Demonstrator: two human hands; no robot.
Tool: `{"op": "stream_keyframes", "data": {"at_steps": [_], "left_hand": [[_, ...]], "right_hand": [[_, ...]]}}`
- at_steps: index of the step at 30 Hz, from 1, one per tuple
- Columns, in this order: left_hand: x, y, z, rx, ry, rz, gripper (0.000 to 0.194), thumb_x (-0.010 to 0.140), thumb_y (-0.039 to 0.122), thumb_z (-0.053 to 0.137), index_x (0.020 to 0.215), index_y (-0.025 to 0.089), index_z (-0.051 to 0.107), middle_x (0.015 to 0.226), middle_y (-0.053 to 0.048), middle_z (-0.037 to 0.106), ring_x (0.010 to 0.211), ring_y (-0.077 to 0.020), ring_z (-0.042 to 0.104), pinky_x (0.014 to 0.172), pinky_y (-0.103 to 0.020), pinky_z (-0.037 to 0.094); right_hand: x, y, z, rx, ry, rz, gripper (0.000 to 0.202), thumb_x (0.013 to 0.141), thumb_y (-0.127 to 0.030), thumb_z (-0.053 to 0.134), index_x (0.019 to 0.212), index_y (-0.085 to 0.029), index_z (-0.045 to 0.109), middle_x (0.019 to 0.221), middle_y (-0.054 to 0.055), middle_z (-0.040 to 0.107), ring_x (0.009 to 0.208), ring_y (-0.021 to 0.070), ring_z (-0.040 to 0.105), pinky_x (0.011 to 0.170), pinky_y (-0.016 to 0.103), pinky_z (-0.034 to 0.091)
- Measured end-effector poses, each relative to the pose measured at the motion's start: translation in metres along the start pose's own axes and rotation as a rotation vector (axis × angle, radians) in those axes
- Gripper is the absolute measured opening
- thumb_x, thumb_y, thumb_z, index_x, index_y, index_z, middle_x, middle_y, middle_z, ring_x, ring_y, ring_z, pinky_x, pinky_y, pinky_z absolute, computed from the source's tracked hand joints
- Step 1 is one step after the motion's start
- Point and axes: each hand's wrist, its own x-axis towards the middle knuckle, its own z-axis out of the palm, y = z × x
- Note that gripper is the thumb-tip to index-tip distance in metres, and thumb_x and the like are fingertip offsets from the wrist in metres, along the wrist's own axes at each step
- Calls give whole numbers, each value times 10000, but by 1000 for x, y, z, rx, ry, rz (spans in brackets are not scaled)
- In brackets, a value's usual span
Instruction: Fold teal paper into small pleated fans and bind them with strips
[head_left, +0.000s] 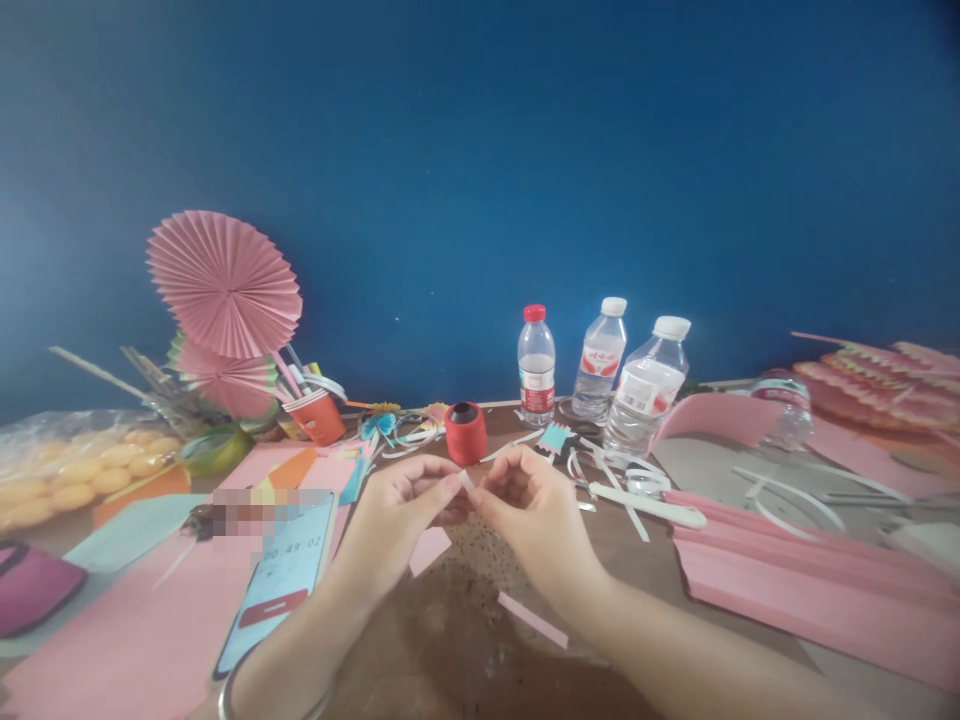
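My left hand and my right hand meet over the brown table. Between their pinched thumbs and fingers is a small whitish strip, perhaps paper or tape; its kind is hard to make out. Just beyond the fingertips stands a red round object with a dark centre. A pink paper scrap lies below my left hand. Near my right wrist is a narrow pink paper strip.
Three plastic bottles stand at the back. On the left are a phone showing a timer, pink paper, an orange-red cup and a pleated pink fan. Right lie a white-handled tool and folded pink paper.
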Motion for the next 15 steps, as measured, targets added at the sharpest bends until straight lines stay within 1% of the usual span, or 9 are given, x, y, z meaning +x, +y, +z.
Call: {"op": "stream_keyframes", "data": {"at_steps": [5, 8, 11, 15], "left_hand": [[0, -2, 0, 20, -16, -5, 142, 732, 302, 620, 769, 166, 609, 689, -17, 657, 662, -155, 626, 712, -340, 523], [0, -5, 0, 132, 36, 94, 124, 737, 290, 606, 763, 170, 621, 736, -26, 647, 677, -148, 594, 666, -292, 499], [0, -8, -1, 217, 93, 195, 111, 738, 277, 598, 752, 172, 631, 770, -34, 637, 691, -146, 566, 637, -258, 461], [0, -12, -1, 222, 105, 194, 109, 736, 271, 594, 728, 170, 634, 758, -31, 636, 712, -151, 560, 655, -255, 442]], "right_hand": [[0, 1, 0, -38, 11, -19, 171, 688, -231, 632, 650, -199, 468, 578, -47, 486, 544, 101, 447, 503, 227, 347], [0, 1, -1, -43, 18, -20, 166, 674, -200, 629, 648, -202, 465, 576, -50, 489, 543, 101, 451, 503, 223, 346], [2, 2, -1, -44, 23, -16, 170, 661, -201, 639, 648, -201, 469, 579, -49, 484, 540, 100, 440, 497, 222, 338], [4, 2, -1, -36, 37, -14, 174, 647, -195, 643, 639, -196, 470, 568, -55, 467, 528, 93, 419, 484, 217, 321]]}}
